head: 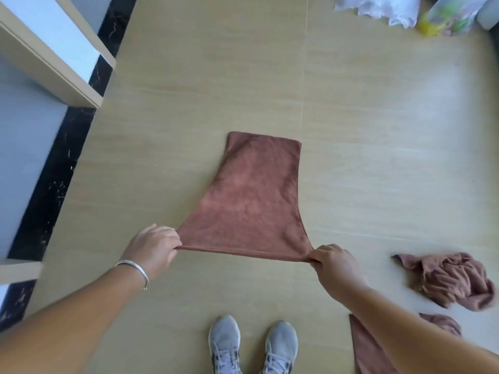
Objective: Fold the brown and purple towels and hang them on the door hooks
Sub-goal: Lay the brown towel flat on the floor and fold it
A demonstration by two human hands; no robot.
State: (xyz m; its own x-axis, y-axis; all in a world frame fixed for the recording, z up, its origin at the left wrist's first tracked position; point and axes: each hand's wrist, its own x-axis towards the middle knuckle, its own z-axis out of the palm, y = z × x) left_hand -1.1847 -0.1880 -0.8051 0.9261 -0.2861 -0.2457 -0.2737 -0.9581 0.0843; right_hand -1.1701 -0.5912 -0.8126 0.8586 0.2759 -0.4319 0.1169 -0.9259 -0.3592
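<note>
We pinched the towel's [253, 201] near corners, left hand [154, 248] at 9 o'clock, right hand [333, 261] at 3, keeping that edge taut for folding while its far end lay on the floor [189, 103]

The right forearm [405, 319] covers part of a flat brown towel [367, 352], which the bottom edge also cuts. The grey shoes [252, 344] are cut at the laces. The white bags [378, 9] and the colourful package [445, 17] run off the top edge, blurred
</note>
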